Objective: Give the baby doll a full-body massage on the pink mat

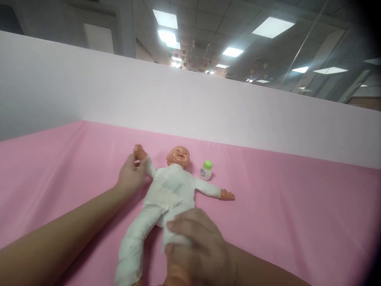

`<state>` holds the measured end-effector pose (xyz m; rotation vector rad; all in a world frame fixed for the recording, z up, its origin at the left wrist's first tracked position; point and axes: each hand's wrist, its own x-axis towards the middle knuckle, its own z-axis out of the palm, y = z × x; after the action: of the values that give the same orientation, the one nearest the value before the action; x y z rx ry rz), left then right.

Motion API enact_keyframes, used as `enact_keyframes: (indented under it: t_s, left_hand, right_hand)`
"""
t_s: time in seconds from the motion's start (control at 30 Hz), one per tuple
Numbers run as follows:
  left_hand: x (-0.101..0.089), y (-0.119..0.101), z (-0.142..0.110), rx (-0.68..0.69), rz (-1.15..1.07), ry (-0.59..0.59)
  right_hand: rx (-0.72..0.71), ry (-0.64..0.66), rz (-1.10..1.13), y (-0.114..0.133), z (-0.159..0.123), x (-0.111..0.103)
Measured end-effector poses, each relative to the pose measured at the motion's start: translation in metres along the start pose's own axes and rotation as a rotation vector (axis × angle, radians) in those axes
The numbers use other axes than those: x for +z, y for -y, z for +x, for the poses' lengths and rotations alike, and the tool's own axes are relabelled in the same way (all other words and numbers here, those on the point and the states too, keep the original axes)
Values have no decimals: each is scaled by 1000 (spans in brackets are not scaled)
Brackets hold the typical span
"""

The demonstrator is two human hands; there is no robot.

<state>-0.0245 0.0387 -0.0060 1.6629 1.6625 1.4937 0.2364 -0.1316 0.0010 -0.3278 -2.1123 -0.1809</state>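
Note:
A baby doll [171,186] with a white cloth body lies on its back on the pink sheet [268,214], head toward the far side and arms spread. My left hand [131,172] is closed around the doll's raised arm, near its wrist. Over the doll's leg on the right side lies my right hand [202,242], its fingers curled around it above the foot; it is slightly blurred. Beside the doll's head stands a small bottle [206,171] with a green cap, which neither hand touches. The doll's other foot is cut off by the lower frame edge.
A pale, low wall [184,101] borders the far side of the pink surface. Beyond it are a glass pane and a ceiling with lit panels [274,27].

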Motion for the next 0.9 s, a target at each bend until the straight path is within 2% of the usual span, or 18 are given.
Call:
enact_keyframes:
  t_s: [0.07,0.13,0.17,0.2,0.27,0.33,0.37,0.5,0.57,0.63,0.7,0.77,0.9]
  left_hand:
    - [2,-11,-12,242,108,100]
    - [4,-20,-21,486,222,271]
    - [5,-22,-24,565,268,354]
    - [5,-24,-25,609,299,422]
    - [3,-26,-26,607,312,499]
    - [2,-26,-26,553,292,510]
    - [1,-26,-25,522,280,505]
    - [4,-17,-19,321,160,427]
    - [7,-10,-11,148,36,331]
    - [9,-3,-1,-95,-153,204]
    - [9,1,9,-369,-375,99]
    - [8,2,17,-556,-526,44]
    - [4,5,25,-625,-583,0]
  right_hand:
    - [85,-69,-77,-13,-2,-7]
    - [196,-86,-160,-28,-6,-9]
    - [260,-77,-181,-36,-8,-8]
    - [340,-48,-185,-42,-10,-7]
    - [513,26,-164,-52,-14,-3]
    - [621,80,-139,-56,-16,0]
    - [623,84,-133,-57,-17,0]
    - [400,24,-145,-48,-13,-3]
    - [276,13,-155,-38,-6,-8]
    - [193,34,-147,-24,2,-14]
    - [141,84,-106,-12,9,-16]
    - [79,172,-42,-2,10,-11]
    - [-49,398,35,4,-7,14]
